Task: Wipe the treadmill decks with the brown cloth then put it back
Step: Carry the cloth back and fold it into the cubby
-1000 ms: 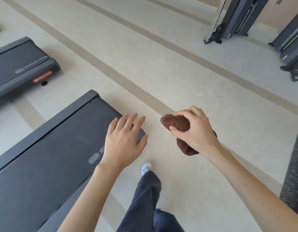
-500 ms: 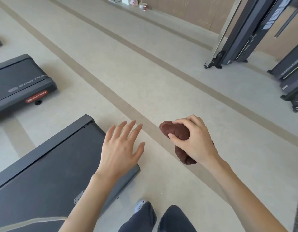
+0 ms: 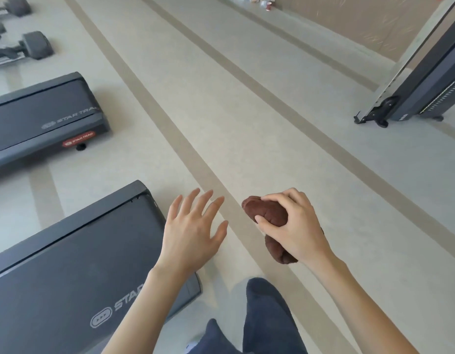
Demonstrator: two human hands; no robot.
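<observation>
Just right of the near treadmill deck [image 3: 68, 277], past its end corner and above the pale floor [image 3: 246, 123], your right grip [image 3: 297, 226] holds the brown cloth [image 3: 269, 213]. The cloth is bunched into a wad. Your thumb and curled fingers pinch its upper lump, and a second lump bulges out under the heel of your palm. It hangs clear of the deck, beside it rather than over it.

Your left grip [image 3: 190, 233] hovers between the cloth and the deck, over the deck's right end corner. It is palm down, with fingers straight and spread, and it holds nothing. Your forearm crosses the "STAR" lettering printed on the deck's end.

Below the deck's end corner, your dark trouser legs [image 3: 267, 315] show, one knee forward. A tan stripe [image 3: 185, 144] in the floor runs diagonally past the deck's right side and passes under both grips.

Beyond the deck, to its far left, a second treadmill [image 3: 42, 113] lies parallel, with a red badge on its end cap. Farther off in that direction a grey dumbbell [image 3: 36, 46] rests on the floor. Well to the deck's right, across the open floor, the base of a dark upright machine [image 3: 425, 93] stands near the wall.
</observation>
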